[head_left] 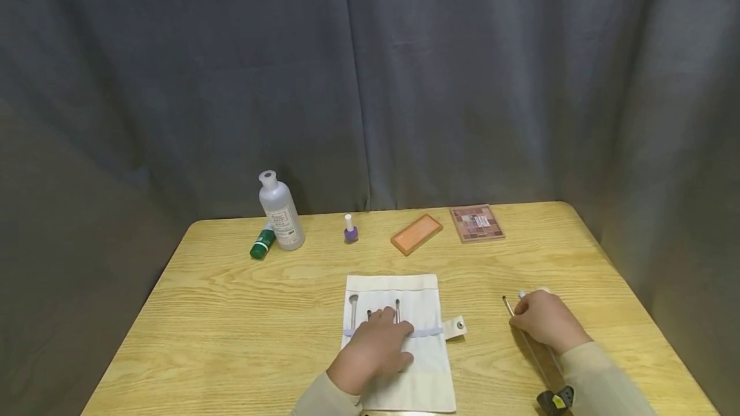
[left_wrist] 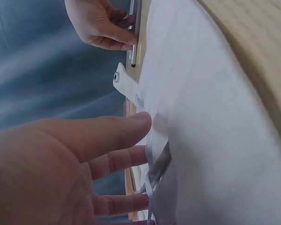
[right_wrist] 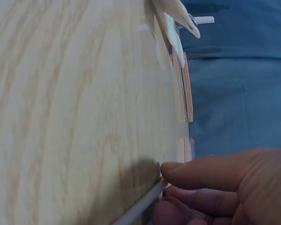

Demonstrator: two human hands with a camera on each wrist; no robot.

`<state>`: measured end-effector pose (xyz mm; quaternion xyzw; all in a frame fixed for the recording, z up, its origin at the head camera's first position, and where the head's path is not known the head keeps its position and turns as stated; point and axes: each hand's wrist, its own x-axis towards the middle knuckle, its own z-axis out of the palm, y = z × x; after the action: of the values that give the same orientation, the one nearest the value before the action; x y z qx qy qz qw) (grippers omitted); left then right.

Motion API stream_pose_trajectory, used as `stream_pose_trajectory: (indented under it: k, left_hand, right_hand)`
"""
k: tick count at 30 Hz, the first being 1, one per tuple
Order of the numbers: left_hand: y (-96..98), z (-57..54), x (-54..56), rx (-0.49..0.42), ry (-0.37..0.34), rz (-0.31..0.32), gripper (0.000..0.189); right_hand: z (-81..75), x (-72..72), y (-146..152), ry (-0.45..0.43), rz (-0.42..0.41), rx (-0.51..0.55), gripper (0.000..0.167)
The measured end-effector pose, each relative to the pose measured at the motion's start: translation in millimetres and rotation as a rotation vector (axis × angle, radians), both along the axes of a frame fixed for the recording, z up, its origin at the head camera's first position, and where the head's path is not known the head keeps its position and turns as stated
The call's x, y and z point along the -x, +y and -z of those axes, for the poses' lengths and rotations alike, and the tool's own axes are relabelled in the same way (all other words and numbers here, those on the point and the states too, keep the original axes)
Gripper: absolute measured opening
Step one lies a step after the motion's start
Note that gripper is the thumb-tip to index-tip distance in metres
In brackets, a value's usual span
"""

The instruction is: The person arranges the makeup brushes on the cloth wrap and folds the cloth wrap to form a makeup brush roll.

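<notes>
A white fabric brush roll lies unfolded on the table, with a pale elastic band across it. Several makeup brushes are tucked under the band. My left hand rests on the roll over the band; in the left wrist view its fingers stretch out to the band beside a brush's metal part. To the right of the roll, my right hand pinches a slim makeup brush between thumb and fingers, close to the tabletop. Another thin pale stick shows beside that hand, partly hidden.
A snap tab sticks out from the roll's right side. Along the back stand a clear bottle, a green tube and a purple nail polish bottle. An orange case and an eyeshadow palette lie farther right.
</notes>
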<state>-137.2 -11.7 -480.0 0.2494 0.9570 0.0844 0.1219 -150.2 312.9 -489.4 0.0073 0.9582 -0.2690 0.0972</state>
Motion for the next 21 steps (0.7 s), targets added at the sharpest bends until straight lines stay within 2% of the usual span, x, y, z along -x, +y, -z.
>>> stream_pose_trajectory:
  k: [9,21]
  left_hand:
    - [-0.2,-2.7,-0.4,0.007,-0.029,-0.008,0.046]
    - [-0.2,-2.5,-0.6,-0.001,-0.050,-0.010,0.046]
  right_hand:
    - [-2.0,0.4,-10.1,0.021,-0.023,-0.046,0.006]
    - [-2.9,2.8,-24.0,0.019,-0.018,-0.072,0.011]
